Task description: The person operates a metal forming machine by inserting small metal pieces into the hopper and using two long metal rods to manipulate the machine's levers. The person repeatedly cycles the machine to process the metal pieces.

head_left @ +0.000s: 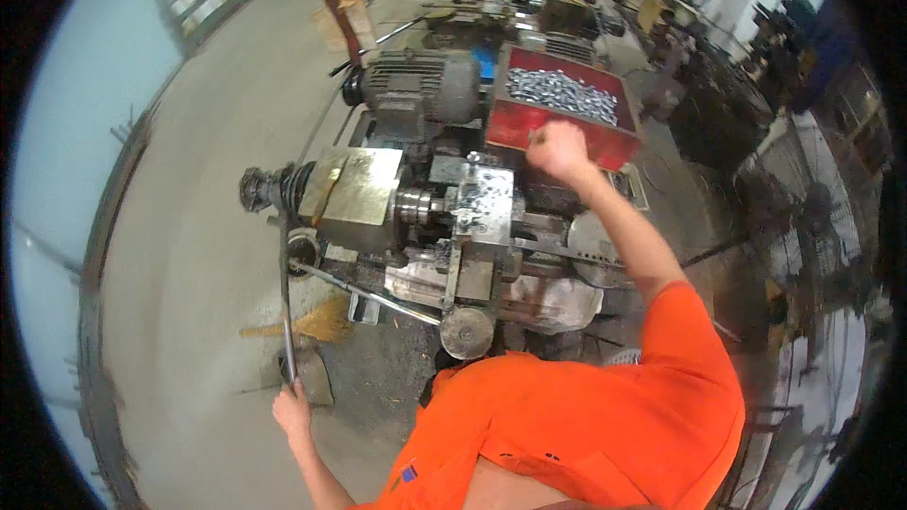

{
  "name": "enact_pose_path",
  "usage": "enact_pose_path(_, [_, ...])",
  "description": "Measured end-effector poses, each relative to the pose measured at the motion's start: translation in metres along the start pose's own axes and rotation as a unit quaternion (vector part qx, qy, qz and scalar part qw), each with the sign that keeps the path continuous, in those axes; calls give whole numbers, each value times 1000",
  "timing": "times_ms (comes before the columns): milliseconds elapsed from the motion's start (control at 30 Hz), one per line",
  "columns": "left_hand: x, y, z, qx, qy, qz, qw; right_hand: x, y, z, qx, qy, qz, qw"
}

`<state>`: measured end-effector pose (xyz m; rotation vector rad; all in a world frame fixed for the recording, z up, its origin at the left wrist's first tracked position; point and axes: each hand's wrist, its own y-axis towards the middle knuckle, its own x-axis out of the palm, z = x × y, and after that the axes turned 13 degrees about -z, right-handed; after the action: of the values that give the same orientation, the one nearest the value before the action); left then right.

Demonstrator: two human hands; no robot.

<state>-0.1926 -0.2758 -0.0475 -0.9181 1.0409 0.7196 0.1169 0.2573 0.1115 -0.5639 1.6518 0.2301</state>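
Orange shirt (576,425) fills the lower edge, closest to us, with both our bare forearms reaching out from it. Our left hand (291,409) sits low on the left, fingers curled tight around the bottom end of a long lever (284,293), a thin dark bar that rises from the hand to the left end of the lathe (444,208). Beside that hand, on the floor, lie a flat metal plate (312,373) and a broom head (316,323) of yellow bristles.

Our right hand (557,149) is stretched far forward, closed into a loose fist at the near rim of the red bin (529,123); whether it pinches a part we cannot tell, since the fingers are blurred. That bin stands behind the lathe on the right and is heaped with small silvery parts (562,93).

Between the two hands the lathe runs left to right: a brass-coloured cover (357,184) on its left, a shiny block (485,203) in the middle, a round handwheel (467,332) at the front nearest us. Behind the cover stands a grey motor (420,85). Grey concrete floor (217,170) spreads away to the left.
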Motion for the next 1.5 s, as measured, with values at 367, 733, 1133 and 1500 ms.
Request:
enact_pose_path(367, [82,66,250,421,-33,-162,892,173,-156,96,-115,264,102,952])
enact_pose_path(733, [135,64,264,379,120,-138,907,408,-451,193,479,228,-202,824])
enact_pose_path(1133, [124,58,277,309,212,-182,909,441,-434,327,361,96,-238,896])
enact_pose_path(1500, [130,44,260,346,118,-87,927,466,-432,317,291,61,-148,943])
